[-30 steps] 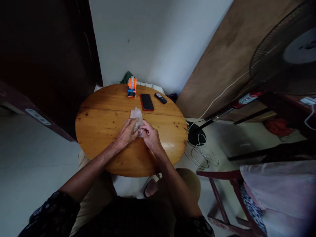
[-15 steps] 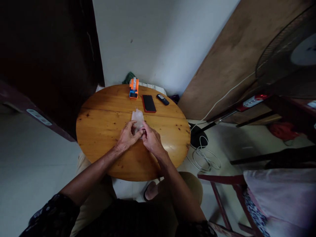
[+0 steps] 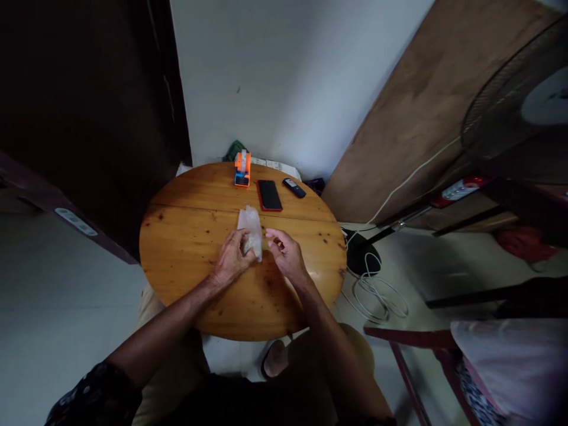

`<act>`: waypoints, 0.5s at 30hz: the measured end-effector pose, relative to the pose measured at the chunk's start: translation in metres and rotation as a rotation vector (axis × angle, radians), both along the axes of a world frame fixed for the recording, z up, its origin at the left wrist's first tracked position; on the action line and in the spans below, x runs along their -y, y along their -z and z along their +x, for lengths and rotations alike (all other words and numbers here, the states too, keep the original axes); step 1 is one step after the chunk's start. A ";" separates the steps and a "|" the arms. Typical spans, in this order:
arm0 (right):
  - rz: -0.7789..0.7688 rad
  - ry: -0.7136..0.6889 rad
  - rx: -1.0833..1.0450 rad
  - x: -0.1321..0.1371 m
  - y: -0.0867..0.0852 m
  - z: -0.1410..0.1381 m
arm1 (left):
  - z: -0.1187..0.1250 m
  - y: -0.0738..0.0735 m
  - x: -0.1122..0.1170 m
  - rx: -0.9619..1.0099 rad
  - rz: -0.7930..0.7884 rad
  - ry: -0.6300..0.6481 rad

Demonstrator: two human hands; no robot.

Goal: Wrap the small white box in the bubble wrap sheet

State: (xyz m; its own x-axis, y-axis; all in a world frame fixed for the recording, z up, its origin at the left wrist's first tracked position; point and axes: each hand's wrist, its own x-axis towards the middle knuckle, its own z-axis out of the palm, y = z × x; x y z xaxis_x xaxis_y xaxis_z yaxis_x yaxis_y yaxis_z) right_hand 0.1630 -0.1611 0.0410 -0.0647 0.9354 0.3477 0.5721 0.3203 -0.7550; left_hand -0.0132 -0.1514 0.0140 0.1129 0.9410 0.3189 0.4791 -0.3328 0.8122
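The translucent plastic bag (image 3: 251, 221) lies near the middle of the bench (image 3: 186, 236), just right of the left hand (image 3: 230, 255), whose thumb and fingers touch its near left part; whether that grip pinches it cannot be told. The right hand (image 3: 288, 255) is just right of the bag, apart from it, its grip bare with a narrow gap between thumb and fingers. Beyond the bag's far end lies a phone (image 3: 269, 195).
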 end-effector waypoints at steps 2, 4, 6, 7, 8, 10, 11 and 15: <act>0.028 -0.042 0.069 -0.006 -0.001 0.002 | 0.000 0.000 0.001 0.015 -0.002 -0.007; 0.059 -0.091 0.131 -0.011 -0.002 0.000 | 0.000 -0.002 0.002 0.010 0.012 -0.009; 0.075 -0.132 0.192 -0.015 -0.002 -0.004 | -0.001 -0.005 0.005 -0.028 0.045 0.000; 0.075 -0.147 0.224 -0.017 -0.002 -0.006 | -0.001 -0.006 0.006 -0.055 0.071 0.006; 0.070 -0.158 0.256 -0.019 -0.002 -0.008 | -0.002 -0.009 0.007 -0.084 0.099 0.013; 0.054 -0.179 0.312 -0.022 -0.003 -0.010 | -0.004 -0.012 0.009 -0.145 0.154 0.031; 0.043 -0.188 0.336 -0.023 -0.003 -0.011 | -0.005 -0.014 0.009 -0.177 0.175 0.049; 0.000 -0.221 0.360 -0.029 -0.004 -0.009 | -0.007 -0.016 0.007 -0.272 0.197 0.117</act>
State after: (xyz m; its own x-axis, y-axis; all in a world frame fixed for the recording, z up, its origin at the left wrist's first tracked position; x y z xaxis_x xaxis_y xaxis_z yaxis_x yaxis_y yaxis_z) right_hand 0.1538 -0.1321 0.0450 -0.3810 0.8855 0.2658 0.7172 0.4645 -0.5195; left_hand -0.0201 -0.1587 0.0298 0.3226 0.8398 0.4367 0.6184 -0.5363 0.5744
